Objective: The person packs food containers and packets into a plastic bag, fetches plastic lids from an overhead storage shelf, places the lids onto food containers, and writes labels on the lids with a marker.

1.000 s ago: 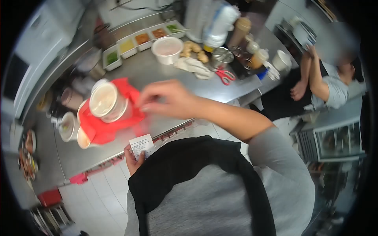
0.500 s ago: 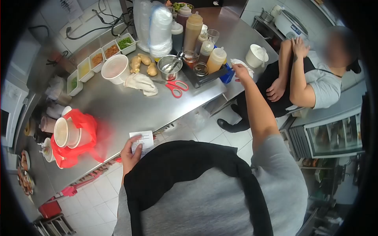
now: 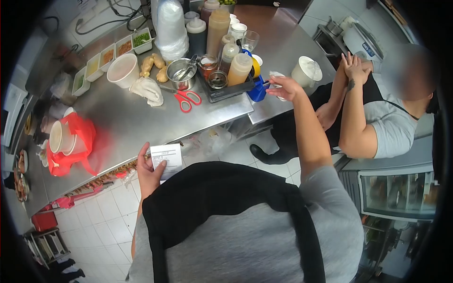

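Observation:
My left hand (image 3: 150, 172) holds a small white printed receipt (image 3: 166, 156) near the counter's front edge, thumb on top. Over the right end of the counter, my right hand (image 3: 287, 88) has its fingers stretched out and apart. A white item (image 3: 275, 74), too hidden to name, lies partly behind those fingers. Just left of them stands a blue tape dispenser (image 3: 257, 90) with a yellow roll. Beyond my right hand is a white tub (image 3: 306, 71) with plastic on top.
A black tray (image 3: 229, 92) holds sauce bottles and jars. Red scissors (image 3: 187, 100), a metal bowl (image 3: 181, 74), ginger (image 3: 152, 64) and a white cloth glove (image 3: 147, 90) lie nearby. A red bag (image 3: 75, 151) holds tubs. A co-worker (image 3: 365, 104) sits at the right.
My right hand's fingers have gone from a closed pinch by the white item to stretched out. The receipt is turned more fully into view. The camera view has shifted slightly.

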The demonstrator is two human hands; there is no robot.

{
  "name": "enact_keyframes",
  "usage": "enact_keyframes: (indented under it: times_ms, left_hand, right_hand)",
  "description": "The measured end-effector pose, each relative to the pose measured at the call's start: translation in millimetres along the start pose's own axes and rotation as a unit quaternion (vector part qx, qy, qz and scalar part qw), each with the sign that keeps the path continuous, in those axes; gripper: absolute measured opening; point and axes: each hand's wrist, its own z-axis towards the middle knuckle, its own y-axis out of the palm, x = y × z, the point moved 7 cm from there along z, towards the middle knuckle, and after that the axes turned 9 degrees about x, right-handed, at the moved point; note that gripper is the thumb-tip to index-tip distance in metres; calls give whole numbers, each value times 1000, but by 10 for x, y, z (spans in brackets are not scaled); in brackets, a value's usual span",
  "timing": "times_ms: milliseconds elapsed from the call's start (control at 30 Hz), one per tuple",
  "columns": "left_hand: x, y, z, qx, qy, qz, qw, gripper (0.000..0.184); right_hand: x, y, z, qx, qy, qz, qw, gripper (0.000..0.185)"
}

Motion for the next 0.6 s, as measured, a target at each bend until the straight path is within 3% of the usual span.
enact_keyframes:
  times_ms: [133,167,267,333,367,400,433,467,500,533,567,600]
  left_hand:
    - [-259,212,130,-43,-97,-86,991,50]
    - [-263,295,150,-52,-95,-94,990,37]
    - [-88,626,238,-75,-110,-113,985,33]
    - [19,770,328,-79,-117,-119,983,31]
    - [44,816,413,-79,-115,-124,982,31]
    - [58,843,468,-82,-112,-129,982,32]
    - [55,839,466,-78,-111,-147,980,32]
    - [83,855,519,-76,-104,-167,977,32]
    - [127,868,586,-74,-93,-191,974,32]
    - [143,849,600,-71,-92,-188,975,32]
    - [154,812,601,-67,-93,-185,976,32]
    - [140,774,589,-63,-97,-181,977,32]
  right_hand:
    - [245,-98,-129,-14,-78,90,993,28]
    - [283,-84,-131,-11,-91,103,991,27]
    - [492,-143,48,-2,-192,24,981,20]
    - [614,-156,224,78,-284,-94,951,17]
    - [605,-186,330,104,-286,-241,922,15]
    - [445,47,-33,171,-289,-487,806,14]
    - [759,-76,101,194,-465,-313,805,16]
    - [764,-91,15,195,-452,-371,787,18]
    - [832,-99,-26,169,-350,-343,855,18]
    - [991,-121,-26,159,-322,-226,905,17]
    - [876,106,-361,131,-384,-189,894,17]
    - [766,458,-655,69,-370,-98,921,13]
